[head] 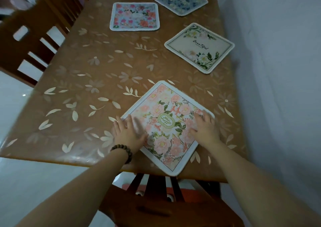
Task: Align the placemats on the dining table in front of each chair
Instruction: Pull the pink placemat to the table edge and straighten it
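A pink floral placemat (166,115) lies turned like a diamond at the near edge of the table, one corner hanging over the edge. My left hand (127,133), with a bead bracelet on the wrist, presses flat on its left corner. My right hand (205,127) presses flat on its right corner. Farther up lie a cream placemat (199,47) with lettering, also skewed, a bright floral placemat (135,16) lying square, and a blue floral placemat (180,0) turned at an angle.
The table (78,91) has a brown cover with a leaf pattern. A wooden chair (156,202) stands right below me at the near edge. Another wooden chair (34,35) stands at the left side. A white wall (278,70) runs along the right.
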Tool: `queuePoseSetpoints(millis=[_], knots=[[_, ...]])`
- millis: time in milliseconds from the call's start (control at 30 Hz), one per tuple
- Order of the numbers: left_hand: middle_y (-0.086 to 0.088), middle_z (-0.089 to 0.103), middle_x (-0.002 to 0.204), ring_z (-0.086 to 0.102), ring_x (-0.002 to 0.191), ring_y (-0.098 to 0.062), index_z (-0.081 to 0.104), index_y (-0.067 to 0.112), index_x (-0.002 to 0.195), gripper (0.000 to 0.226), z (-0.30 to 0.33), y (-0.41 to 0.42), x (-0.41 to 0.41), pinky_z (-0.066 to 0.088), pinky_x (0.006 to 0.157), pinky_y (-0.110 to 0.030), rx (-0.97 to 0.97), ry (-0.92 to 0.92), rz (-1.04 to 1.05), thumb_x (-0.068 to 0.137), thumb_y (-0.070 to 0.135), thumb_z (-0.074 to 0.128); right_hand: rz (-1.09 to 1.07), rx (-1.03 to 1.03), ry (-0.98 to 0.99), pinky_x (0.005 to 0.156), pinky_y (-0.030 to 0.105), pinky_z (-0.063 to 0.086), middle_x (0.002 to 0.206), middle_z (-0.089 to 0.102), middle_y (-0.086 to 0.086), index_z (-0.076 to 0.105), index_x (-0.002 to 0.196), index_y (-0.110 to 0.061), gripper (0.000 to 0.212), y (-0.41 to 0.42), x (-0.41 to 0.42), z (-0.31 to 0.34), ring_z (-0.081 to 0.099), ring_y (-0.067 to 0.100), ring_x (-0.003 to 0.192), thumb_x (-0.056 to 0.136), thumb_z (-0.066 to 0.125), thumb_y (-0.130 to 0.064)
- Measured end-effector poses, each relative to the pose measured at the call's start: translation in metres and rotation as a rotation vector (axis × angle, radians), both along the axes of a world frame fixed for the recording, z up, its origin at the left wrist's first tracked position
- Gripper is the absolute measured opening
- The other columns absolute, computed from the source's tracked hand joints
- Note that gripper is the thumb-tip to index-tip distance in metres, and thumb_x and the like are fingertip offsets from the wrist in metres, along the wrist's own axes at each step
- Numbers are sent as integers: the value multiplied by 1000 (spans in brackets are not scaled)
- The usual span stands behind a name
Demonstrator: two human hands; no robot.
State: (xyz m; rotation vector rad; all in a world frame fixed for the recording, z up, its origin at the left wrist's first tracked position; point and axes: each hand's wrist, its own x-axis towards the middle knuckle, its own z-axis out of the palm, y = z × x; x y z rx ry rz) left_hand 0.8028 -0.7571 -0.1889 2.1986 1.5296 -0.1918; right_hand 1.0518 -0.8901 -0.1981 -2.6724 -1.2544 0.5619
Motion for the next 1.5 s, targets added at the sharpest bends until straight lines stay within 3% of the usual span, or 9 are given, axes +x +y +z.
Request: queuePoseSetpoints(millis=[233, 500, 867, 967, 1100, 1200, 1267, 1367, 1500], knots=[[-31, 1, 154, 2, 144, -41, -16, 19, 149, 104, 1, -60, 4, 7, 117, -49, -92, 189, 54, 80, 77, 35, 81, -35, 50, 112, 50, 17, 159, 3, 5, 20, 148, -33, 78, 44, 32, -14, 7, 33, 143, 83, 55, -58], [-26, 4, 154, -4, 144, -37, 9, 20, 149, 93, -19, -69, -1, 10, 118, -47, -77, -54, 74, 81, 65, 54, 122, -64, -13, 107, 51, 26, 157, 18, -1, 28, 145, -37, 73, 44, 40, -13, 19, 29, 139, 82, 53, -63], [-11, 40, 127, 36, 123, -33, 42, 17, 122, 50, -11, 10, -11, 37, 101, -49, 0, -218, 25, 81, 40, 59, -44, -49, -54, 108, 49, 26, 157, 19, 7, 30, 145, -33, 63, 1, -20, -14, 21, 34, 137, 89, 44, -59], [-14, 35, 140, 32, 132, -33, 39, 10, 131, 58, -13, 40, 0, 33, 106, -50, -34, -184, -42, 83, 39, 58, -130, -16, -37, 105, 48, 31, 155, 22, 11, 36, 142, -30, 57, -14, -47, -14, 24, 35, 135, 90, 48, -50], [-12, 36, 137, 28, 132, -34, 43, 13, 119, 42, -14, 58, 12, 26, 109, -52, -28, -218, -109, 84, 32, 58, -213, 59, -45, 102, 46, 33, 152, 28, 13, 44, 138, -28, 52, -31, -71, -15, 28, 35, 130, 90, 52, -45], [-17, 15, 153, 16, 141, -36, 24, 17, 146, 76, -13, 52, 9, 22, 113, -51, -66, -178, -117, 84, 44, 59, -247, 146, 64, 105, 46, 31, 156, 18, 10, 38, 142, -24, 65, -41, -71, -15, 20, 33, 137, 86, 58, -49], [-18, 7, 155, 15, 142, -35, 10, 18, 151, 98, -9, 39, -1, 27, 112, -50, -70, -177, -74, 78, 56, 62, -269, 167, 204, 107, 47, 30, 159, 2, 6, 26, 147, -27, 88, -45, -69, -13, 9, 31, 142, 75, 70, -54], [-19, 13, 153, 21, 139, -36, 1, 24, 151, 117, -4, 8, -18, 30, 110, -52, -67, -128, -77, 65, 69, 67, -210, 75, 279, 109, 49, 27, 158, -17, 1, 9, 150, -34, 119, -47, -70, -11, 0, 30, 144, 58, 80, -59], [-15, 20, 147, 22, 134, -36, -4, 29, 150, 134, -5, -27, -29, 33, 107, -51, -121, 11, -124, 50, 77, 72, -105, -45, 217, 111, 50, 24, 155, -25, 3, 1, 149, -38, 128, -50, -78, -10, -8, 31, 144, 52, 81, -62]])
